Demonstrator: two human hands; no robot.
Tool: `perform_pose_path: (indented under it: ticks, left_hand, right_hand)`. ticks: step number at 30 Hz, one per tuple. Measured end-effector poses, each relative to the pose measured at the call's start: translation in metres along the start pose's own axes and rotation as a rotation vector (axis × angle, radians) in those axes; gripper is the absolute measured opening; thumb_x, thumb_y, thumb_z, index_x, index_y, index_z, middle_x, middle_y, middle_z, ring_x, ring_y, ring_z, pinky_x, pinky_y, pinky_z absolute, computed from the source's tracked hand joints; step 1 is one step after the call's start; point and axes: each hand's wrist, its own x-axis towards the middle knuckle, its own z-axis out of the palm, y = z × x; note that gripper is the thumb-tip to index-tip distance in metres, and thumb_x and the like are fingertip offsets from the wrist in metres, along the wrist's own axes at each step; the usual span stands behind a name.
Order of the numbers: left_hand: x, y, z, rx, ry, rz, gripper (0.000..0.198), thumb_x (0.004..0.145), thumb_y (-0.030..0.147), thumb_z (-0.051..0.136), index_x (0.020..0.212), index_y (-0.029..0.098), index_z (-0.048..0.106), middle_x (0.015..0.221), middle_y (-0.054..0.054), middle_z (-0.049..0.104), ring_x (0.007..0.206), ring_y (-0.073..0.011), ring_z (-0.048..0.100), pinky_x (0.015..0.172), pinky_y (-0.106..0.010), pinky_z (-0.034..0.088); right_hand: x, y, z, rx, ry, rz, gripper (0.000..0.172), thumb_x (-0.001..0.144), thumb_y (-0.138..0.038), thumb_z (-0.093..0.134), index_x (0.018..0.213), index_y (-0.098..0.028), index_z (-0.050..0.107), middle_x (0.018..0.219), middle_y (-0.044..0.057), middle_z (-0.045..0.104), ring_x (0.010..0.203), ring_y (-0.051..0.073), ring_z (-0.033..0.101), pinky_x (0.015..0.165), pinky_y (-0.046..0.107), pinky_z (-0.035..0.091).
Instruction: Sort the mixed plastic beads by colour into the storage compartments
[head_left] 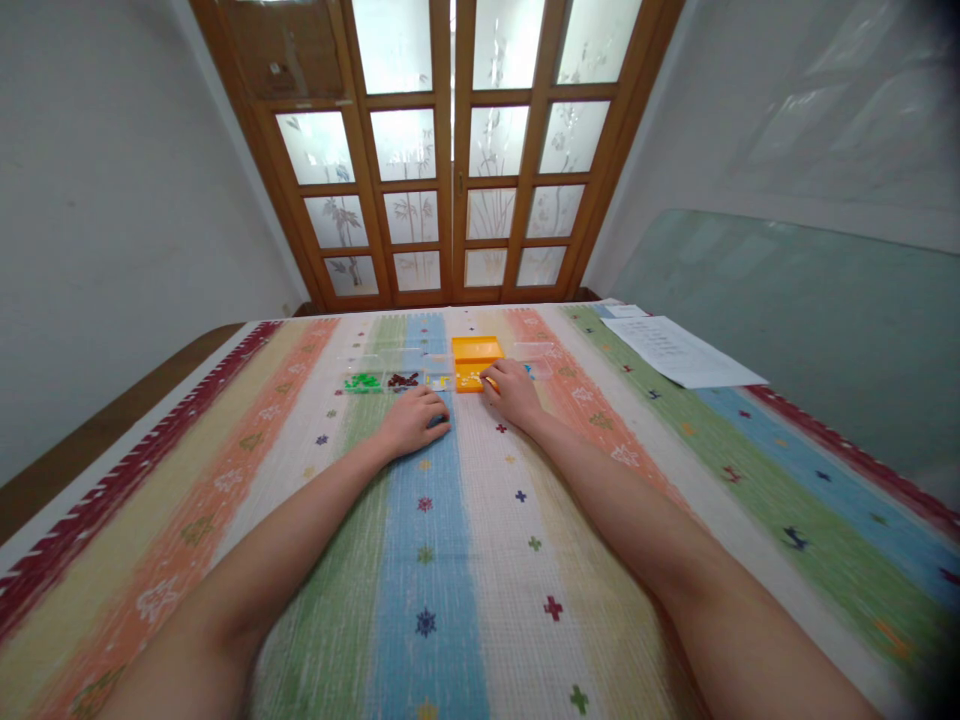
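Observation:
An open orange box point(477, 350) stands near the middle of the table, its lid part tilted back and small pale pieces in its lower part. My right hand point(511, 390) is at the box's right side, fingertips at its lower part; what they hold, if anything, is too small to make out. My left hand point(417, 421) rests on the cloth in front of the clear boxes, fingers curved and a little apart, with nothing visible in it. Left of the orange box, clear compartments hold green pieces point(363, 383), dark brown pieces point(403, 380) and yellow and white pieces point(437, 382).
Blue pieces point(529, 371) show in a clear box just beyond my right hand. Printed sheets point(679, 352) lie at the back right of the striped tablecloth point(442, 600). Wooden doors with glass panes point(450, 150) stand behind the table.

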Motion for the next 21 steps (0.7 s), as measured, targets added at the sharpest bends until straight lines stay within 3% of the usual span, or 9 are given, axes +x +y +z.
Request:
perform_pose_path:
  ticks: [6,10,15,21]
  left_hand:
    - [0.002,0.004,0.003,0.023,0.028,-0.035,0.013,0.095,0.034,0.064,0.095,0.024,0.073,0.099,-0.008,0.071,0.107,-0.0280,0.058,0.102,-0.046,0.046]
    - [0.001,-0.005,0.000,0.046,0.096,-0.099,0.014,0.096,0.034,0.063,0.095,0.024,0.072,0.102,-0.007,0.071,0.106,-0.0276,0.059,0.100,-0.045,0.047]
    - [-0.010,-0.039,-0.010,0.055,0.181,-0.249,0.016,0.096,0.035,0.062,0.096,0.023,0.073,0.104,-0.008,0.073,0.102,-0.0272,0.063,0.093,-0.043,0.047]
    - [-0.025,-0.084,-0.016,0.053,0.330,-0.473,0.019,0.095,0.037,0.061,0.092,0.023,0.073,0.097,-0.006,0.074,0.094,-0.0256,0.065,0.089,-0.039,0.049]
  right_hand:
    - [0.000,-0.002,0.000,0.001,-0.015,-0.009,0.018,0.099,-0.022,0.056,0.101,-0.021,0.075,0.102,0.011,0.068,0.101,0.028,0.058,0.092,0.041,0.043]
    - [0.000,-0.007,-0.004,0.009,-0.021,-0.018,0.019,0.099,-0.023,0.055,0.101,-0.021,0.074,0.104,0.012,0.068,0.101,0.027,0.058,0.092,0.041,0.043]
    - [-0.001,-0.026,-0.010,0.025,-0.085,-0.092,0.019,0.102,-0.026,0.054,0.102,-0.021,0.073,0.106,0.011,0.068,0.103,0.026,0.058,0.091,0.040,0.043]
    - [-0.006,-0.070,-0.013,0.186,-0.195,-0.233,0.021,0.104,-0.029,0.055,0.113,-0.024,0.072,0.116,0.010,0.068,0.109,0.025,0.059,0.098,0.041,0.045]
